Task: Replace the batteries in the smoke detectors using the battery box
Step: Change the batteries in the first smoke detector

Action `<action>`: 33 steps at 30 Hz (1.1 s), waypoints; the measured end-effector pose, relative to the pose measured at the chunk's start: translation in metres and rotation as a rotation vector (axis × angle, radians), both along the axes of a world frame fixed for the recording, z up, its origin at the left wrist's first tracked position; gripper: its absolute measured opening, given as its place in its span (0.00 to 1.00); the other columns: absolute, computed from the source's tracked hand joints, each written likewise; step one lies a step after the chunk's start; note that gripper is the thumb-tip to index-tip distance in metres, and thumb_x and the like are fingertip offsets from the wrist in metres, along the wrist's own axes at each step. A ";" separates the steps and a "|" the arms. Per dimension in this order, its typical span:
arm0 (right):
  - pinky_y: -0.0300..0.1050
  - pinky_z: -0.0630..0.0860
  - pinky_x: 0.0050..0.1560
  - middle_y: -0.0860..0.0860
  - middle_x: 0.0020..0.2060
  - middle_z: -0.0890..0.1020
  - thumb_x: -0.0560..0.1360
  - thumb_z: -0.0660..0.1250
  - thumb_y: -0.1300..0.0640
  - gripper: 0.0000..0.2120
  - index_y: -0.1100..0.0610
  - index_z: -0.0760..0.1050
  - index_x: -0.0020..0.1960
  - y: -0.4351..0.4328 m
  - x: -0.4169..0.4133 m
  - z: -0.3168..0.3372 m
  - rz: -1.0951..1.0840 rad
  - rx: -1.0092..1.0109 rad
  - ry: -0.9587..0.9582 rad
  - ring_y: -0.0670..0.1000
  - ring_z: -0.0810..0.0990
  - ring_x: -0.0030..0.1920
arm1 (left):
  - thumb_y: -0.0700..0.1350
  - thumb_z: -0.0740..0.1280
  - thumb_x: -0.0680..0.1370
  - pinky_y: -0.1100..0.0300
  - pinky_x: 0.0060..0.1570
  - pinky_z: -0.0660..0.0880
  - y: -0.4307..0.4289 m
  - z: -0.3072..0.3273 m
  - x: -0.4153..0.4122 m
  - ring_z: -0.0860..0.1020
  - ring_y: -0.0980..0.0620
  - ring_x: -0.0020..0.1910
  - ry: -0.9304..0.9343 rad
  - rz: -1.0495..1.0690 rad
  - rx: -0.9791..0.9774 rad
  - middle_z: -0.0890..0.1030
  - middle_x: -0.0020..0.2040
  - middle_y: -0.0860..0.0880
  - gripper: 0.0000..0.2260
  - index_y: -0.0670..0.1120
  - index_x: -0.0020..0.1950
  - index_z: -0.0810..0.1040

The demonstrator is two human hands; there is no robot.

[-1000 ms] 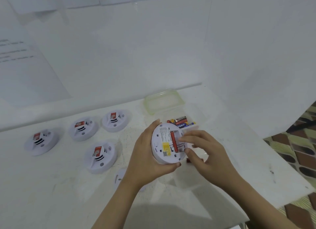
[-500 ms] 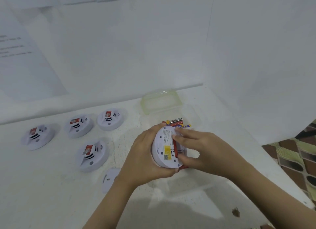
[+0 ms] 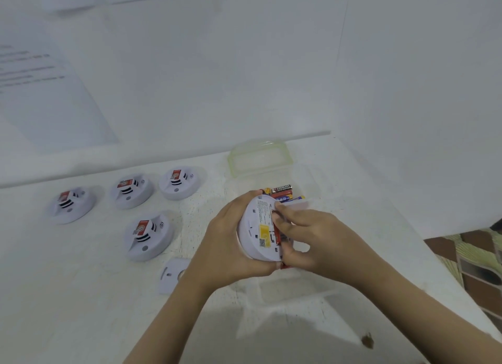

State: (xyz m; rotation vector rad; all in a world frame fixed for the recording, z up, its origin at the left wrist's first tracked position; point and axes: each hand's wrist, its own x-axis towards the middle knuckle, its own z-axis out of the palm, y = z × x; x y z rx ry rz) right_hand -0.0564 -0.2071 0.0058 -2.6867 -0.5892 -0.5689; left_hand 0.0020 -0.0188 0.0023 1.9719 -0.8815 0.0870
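L hand (image 3: pixel 231 244) grips a detector (image 3: pixel 256 227) by its rim, back side up, over the clear box (image 3: pixel 293 293) nr the table's (image 3: pixel 81 295) right edge. R hand (image 3: pixel 317 241) fingers curl narrow, pinching the red battery (image 3: pixel 276 234) in its slot. Four more detectors (image 3: pixel 148 236) sit toward the back-left edge, w/ a lid (image 3: pixel 258 157) at the back edge.

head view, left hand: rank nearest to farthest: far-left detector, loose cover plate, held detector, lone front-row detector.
1. Held detector: gripped in the left hand.
2. Loose cover plate: lying just lower-left of that hand.
3. Front-row detector: farther left.
4. Far-left detector: back row's left end.
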 end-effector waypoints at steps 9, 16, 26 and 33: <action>0.42 0.81 0.43 0.55 0.51 0.84 0.65 0.70 0.55 0.19 0.62 0.82 0.53 -0.005 -0.003 0.008 0.039 0.041 -0.038 0.48 0.83 0.50 | 0.55 0.78 0.57 0.67 0.58 0.73 -0.002 0.006 -0.008 0.76 0.60 0.60 -0.042 -0.010 0.014 0.77 0.61 0.60 0.42 0.50 0.69 0.69; 0.37 0.79 0.40 0.52 0.46 0.86 0.70 0.58 0.55 0.18 0.58 0.83 0.52 -0.006 -0.004 0.017 0.064 0.059 0.034 0.46 0.84 0.46 | 0.55 0.78 0.56 0.75 0.53 0.71 -0.001 0.011 -0.010 0.76 0.64 0.57 -0.024 0.003 0.007 0.75 0.59 0.63 0.40 0.55 0.66 0.68; 0.41 0.77 0.50 0.48 0.50 0.82 0.74 0.62 0.54 0.15 0.54 0.80 0.57 -0.005 -0.006 0.004 0.010 0.301 -0.067 0.46 0.78 0.50 | 0.42 0.83 0.56 0.56 0.57 0.77 0.002 0.005 -0.001 0.76 0.52 0.61 0.013 0.045 -0.070 0.77 0.60 0.54 0.43 0.47 0.68 0.68; 0.33 0.74 0.50 0.36 0.42 0.81 0.68 0.66 0.58 0.13 0.48 0.83 0.50 -0.018 -0.020 0.003 -0.039 0.382 0.177 0.38 0.79 0.47 | 0.35 0.80 0.57 0.71 0.53 0.73 0.008 -0.001 0.011 0.74 0.61 0.60 0.037 0.063 -0.160 0.72 0.58 0.63 0.42 0.52 0.64 0.63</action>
